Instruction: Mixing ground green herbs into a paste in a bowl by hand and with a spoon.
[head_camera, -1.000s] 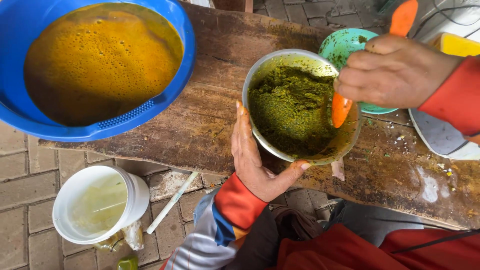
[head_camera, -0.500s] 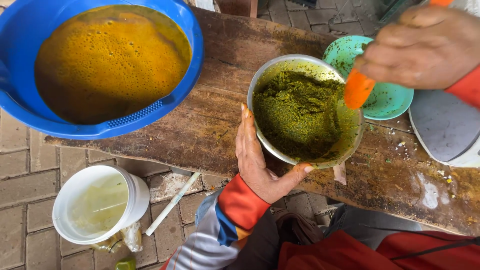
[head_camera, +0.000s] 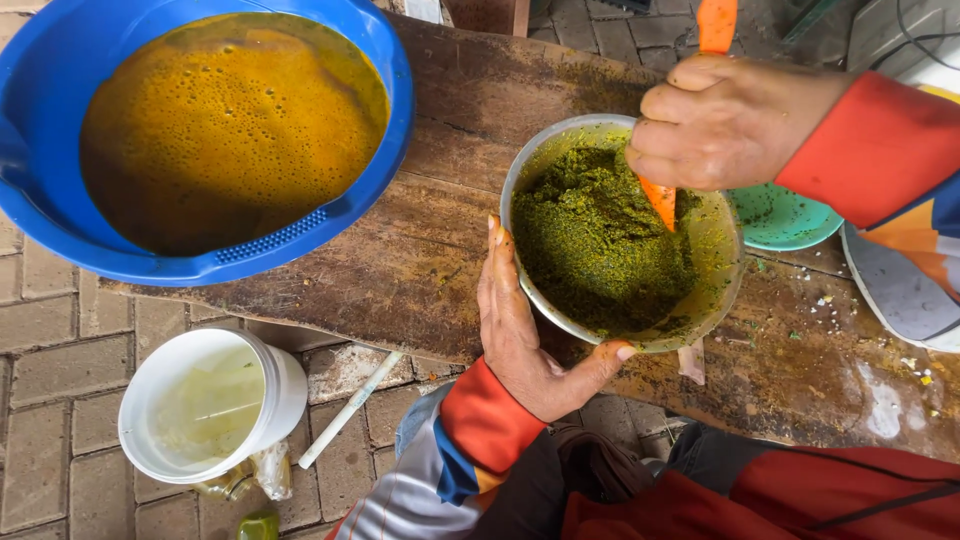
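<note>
Hands work over a wet brown wooden board (head_camera: 420, 250) in the head view. The left hand (head_camera: 520, 340) cups the near side of a metal bowl (head_camera: 722, 300), with the fingers flat against its wall and the thumb hooked over the rim. The bowl sits on the board, near its front edge, and is full of thick green paste (head_camera: 600, 245). The right hand (head_camera: 725, 120) is closed in a fist around an orange spoon (head_camera: 716, 22). The handle sticks up out of the fist and the tip is pushed down into the paste.

Just behind the bowl, under the right wrist, lies a small green lid (head_camera: 785, 215). At the far left of the board stands a big blue tub (head_camera: 395, 110) filled with foamy orange-yellow liquid (head_camera: 230, 130). Down on the brick floor (head_camera: 50, 340) there is a white bucket (head_camera: 285, 385) with a little pale liquid inside, and a thin white stick (head_camera: 350, 410) lies just beside it.
</note>
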